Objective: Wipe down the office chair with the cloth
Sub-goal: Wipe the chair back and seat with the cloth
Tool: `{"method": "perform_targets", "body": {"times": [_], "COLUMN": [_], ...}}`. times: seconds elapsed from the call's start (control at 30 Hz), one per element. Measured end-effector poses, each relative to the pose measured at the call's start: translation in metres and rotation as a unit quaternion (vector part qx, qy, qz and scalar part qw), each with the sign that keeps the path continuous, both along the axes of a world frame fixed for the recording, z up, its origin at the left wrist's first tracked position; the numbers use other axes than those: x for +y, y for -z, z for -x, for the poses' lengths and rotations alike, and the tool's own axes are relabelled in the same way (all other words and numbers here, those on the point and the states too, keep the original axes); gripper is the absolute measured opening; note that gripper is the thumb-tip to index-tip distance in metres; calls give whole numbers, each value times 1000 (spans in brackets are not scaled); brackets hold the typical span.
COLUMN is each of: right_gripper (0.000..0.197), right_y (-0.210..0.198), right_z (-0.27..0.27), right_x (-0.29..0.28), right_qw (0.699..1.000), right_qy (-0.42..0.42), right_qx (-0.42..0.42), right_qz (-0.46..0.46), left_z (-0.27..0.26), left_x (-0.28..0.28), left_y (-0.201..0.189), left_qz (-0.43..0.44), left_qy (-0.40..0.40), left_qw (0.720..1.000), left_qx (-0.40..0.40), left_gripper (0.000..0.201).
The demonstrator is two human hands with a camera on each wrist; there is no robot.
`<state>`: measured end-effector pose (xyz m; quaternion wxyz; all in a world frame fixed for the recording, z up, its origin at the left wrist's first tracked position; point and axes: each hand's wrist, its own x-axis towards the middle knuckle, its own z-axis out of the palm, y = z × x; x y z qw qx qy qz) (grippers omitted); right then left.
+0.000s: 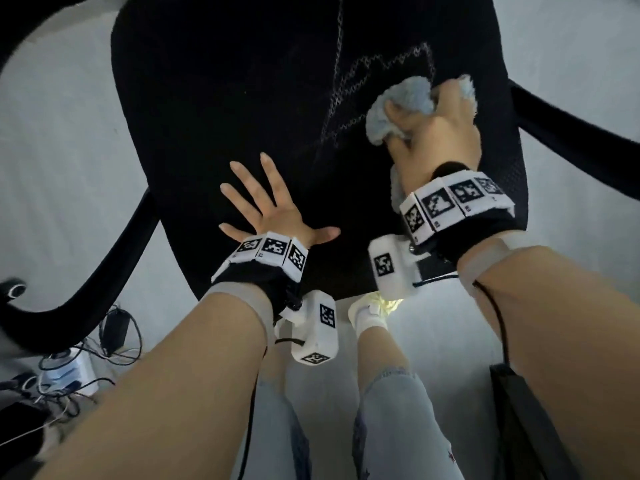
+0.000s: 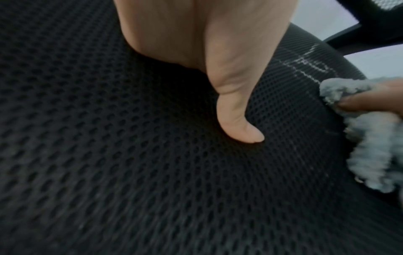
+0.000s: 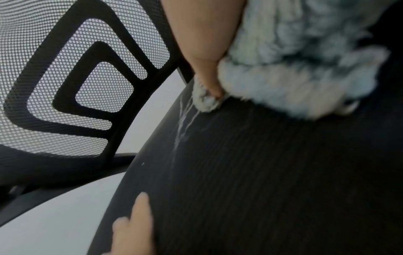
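Observation:
The office chair's black mesh seat (image 1: 214,98) fills the head view, with white scribbled marks (image 1: 374,84) on its right half. My right hand (image 1: 433,126) grips a fluffy light-blue cloth (image 1: 405,98) bunched against the seat at those marks. In the right wrist view the cloth (image 3: 294,74) presses on the mesh beside white streaks (image 3: 185,120). My left hand (image 1: 266,206) lies flat on the seat near its front edge, fingers spread. The left wrist view shows its thumb (image 2: 237,117) on the mesh, with the cloth (image 2: 375,155) at the right edge.
Black armrests curve on the left (image 1: 114,258) and right (image 1: 571,129) of the seat. The mesh backrest (image 3: 72,82) rises behind the seat. A power strip with tangled cables (image 1: 79,368) lies on the pale floor at lower left. My legs and a white shoe (image 1: 370,313) stand below the seat's front.

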<state>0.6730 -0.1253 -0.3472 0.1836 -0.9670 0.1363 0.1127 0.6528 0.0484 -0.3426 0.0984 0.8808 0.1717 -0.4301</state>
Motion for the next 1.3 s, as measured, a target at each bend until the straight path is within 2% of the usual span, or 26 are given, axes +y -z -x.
{"method": "perform_targets", "body": {"times": [0.07, 0.13, 0.2, 0.27, 0.3, 0.33, 0.4, 0.47, 0.5, 0.57, 0.63, 0.67, 0.7, 0.8, 0.87, 0.9, 0.93, 1.0, 1.03, 1.07, 1.1, 1.17, 1.23, 1.27, 1.3], "right_gripper": [41, 44, 44, 41, 39, 37, 39, 44, 45, 45, 43, 40, 38, 41, 45, 45, 44, 44, 44, 42, 40, 39, 40, 42, 44], "right_y": [-3, -3, -4, -6, -6, -5, -2, -2, -5, -7, -7, -7, -5, -3, -6, -8, -10, -12, -12, -12, -10, -4, -3, -4, -4], "right_z": [1, 12, 18, 5, -5, -16, -34, -36, -30, -13, -6, -11, -21, -56, -60, -54, -45, -17, -10, -12, -17, -34, -46, -47, -42], "right_x": [28, 56, 65, 54, 46, 36, 23, 33, 43, 61, 53, 41, 27, 1, 19, 32, 45, 51, 43, 30, 18, 7, 23, 35, 47], "right_qw": [999, 995, 971, 949, 954, 970, 996, 999, 998, 988, 958, 953, 964, 998, 999, 999, 994, 965, 948, 943, 955, 985, 998, 999, 997], "right_qy": [7, -95, -235, -312, -296, -241, -92, -22, -37, -147, -282, -299, -263, -43, 13, -19, -90, -258, -315, -327, -293, -164, -55, -40, -70], "right_qx": [22, 39, 23, 4, -18, -35, 0, 32, 43, 37, 38, 34, 28, 50, 42, 49, 53, 45, 44, 44, 43, 46, 24, 26, 41], "right_qz": [33, 16, -30, -34, -27, -19, -7, 6, 12, -20, -28, -16, 1, 2, -8, -7, -12, -31, -33, -36, -25, 8, 5, 4, 4], "left_z": [1, 4, 6, 5, 3, 3, 2, 3, 3, 4, 2, 1, 0, 0, 2, 4, 3, 1, 0, -3, -4, -2, 1, 1, 0], "left_x": [0, -1, -1, 1, 2, 3, 2, -1, -1, -1, 1, 1, 0, 1, -2, -2, -3, -3, -3, -2, -1, -2, -5, -5, -5], "left_y": [4, 8, 8, 8, 7, 8, 11, 13, 13, 13, 9, 9, 8, 11, 15, 16, 15, 12, 10, 5, 5, 10, 14, 15, 15], "left_qz": [2, -5, -21, -6, 2, 4, -3, -18, -21, -25, -22, -16, -12, -14, -30, -48, -55, -35, -24, -18, -17, -15, -34, -43, -46], "left_qy": [-4, -7, 4, 13, 15, 15, 12, 8, 8, 15, 25, 22, 19, 16, 5, 1, 1, 10, 13, 16, 16, 2, -12, -14, -13], "left_qw": [1000, 999, 998, 999, 999, 1000, 1000, 999, 999, 999, 999, 1000, 1000, 1000, 999, 997, 997, 999, 1000, 1000, 1000, 1000, 999, 998, 998], "left_qx": [-4, -31, -66, -42, -28, -22, -27, -39, -35, -33, -30, -15, -3, 3, -40, -59, -56, -10, 3, 9, 17, 17, -21, -41, -40], "left_gripper": [143, 143, 141, 140, 141, 141, 140, 137, 138, 144, 144, 142, 141, 143, 139, 137, 138, 144, 143, 142, 142, 141, 133, 128, 129]}}
